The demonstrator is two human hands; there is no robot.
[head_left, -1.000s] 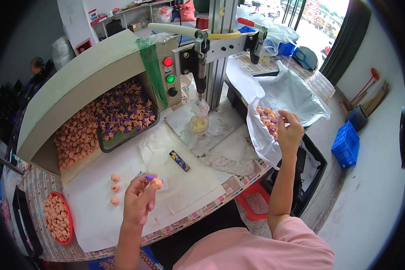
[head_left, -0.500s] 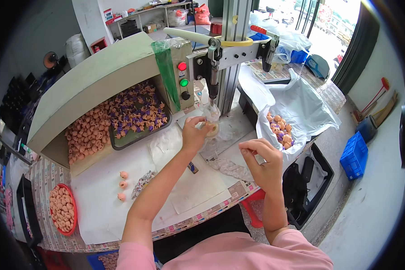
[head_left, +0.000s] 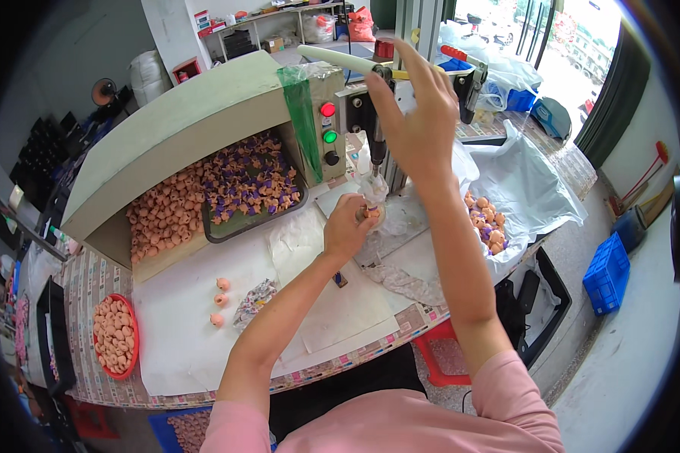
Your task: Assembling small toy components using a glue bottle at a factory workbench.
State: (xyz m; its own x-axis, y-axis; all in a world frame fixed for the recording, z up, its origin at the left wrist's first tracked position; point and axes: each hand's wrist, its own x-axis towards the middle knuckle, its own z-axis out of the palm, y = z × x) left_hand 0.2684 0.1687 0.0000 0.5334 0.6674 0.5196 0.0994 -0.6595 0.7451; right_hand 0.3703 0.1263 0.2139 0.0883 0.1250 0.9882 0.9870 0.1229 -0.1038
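A hand press with a pale lever handle (head_left: pixel 332 57) and a dark vertical plunger (head_left: pixel 376 147) stands on the table. My left hand (head_left: pixel 346 228) is closed below the plunger, its fingertips on a small peach-coloured toy part (head_left: pixel 372 214) at the press's clear round holder. The fingers partly hide that part. Raised at the lever, my right hand (head_left: pixel 421 124) has its thumb and fingers apart and covers part of the press head; no firm grip on the handle shows. Three round peach toy heads (head_left: pixel 221 300) lie in a row on the white sheet, left of my left forearm.
Under a beige machine hood (head_left: pixel 166 136) are many peach toy heads (head_left: pixel 166 215) and a black tray (head_left: pixel 304 198) of peach-and-purple pieces. A red basket (head_left: pixel 134 332) stands left. Right, a white-lined box (head_left: pixel 536 181) holds more figures; a blue crate (head_left: pixel 606 275) is beyond.
My right hand has risen from beside the press to its lever, and its fingers have spread. My left hand stays at the holder below the plunger. The whole view has shifted slightly.
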